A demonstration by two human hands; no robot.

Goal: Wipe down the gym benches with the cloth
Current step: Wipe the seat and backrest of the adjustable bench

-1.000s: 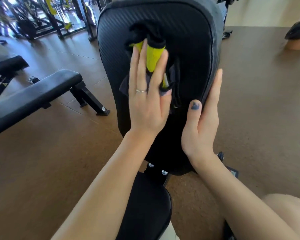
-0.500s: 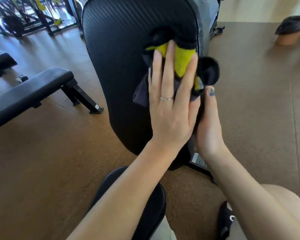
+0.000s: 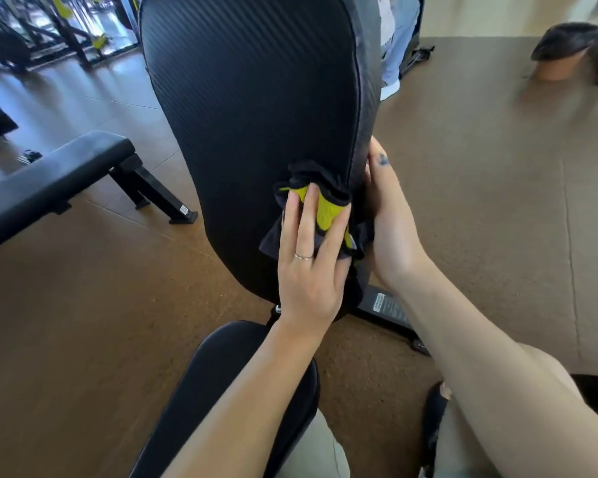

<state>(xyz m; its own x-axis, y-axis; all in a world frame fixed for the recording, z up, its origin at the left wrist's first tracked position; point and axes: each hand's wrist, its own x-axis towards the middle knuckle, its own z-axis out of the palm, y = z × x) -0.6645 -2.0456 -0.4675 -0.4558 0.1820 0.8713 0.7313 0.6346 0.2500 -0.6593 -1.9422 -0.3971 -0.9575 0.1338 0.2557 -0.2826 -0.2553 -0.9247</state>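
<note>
— So, nearest us, what were our hands doing?
— Our left hand (image 3: 308,270) pressed the cloth (image 3: 320,208) flat-fingered on the backrest (image 3: 252,125); our right hand (image 3: 390,232) cupped its edge. Bunched cloth could slip off that edge.

- The backrest pad (image 3: 256,108) at 12 o'clock looked like black vinyl, finely ribbed, faintly glossy.
- The cloth (image 3: 325,210) was soft, matt, yellow-and-black fabric.

Left hand (image 3: 308,270) slid cloth (image 3: 325,208) rightward — then down the backrest (image 3: 249,115).
</note>
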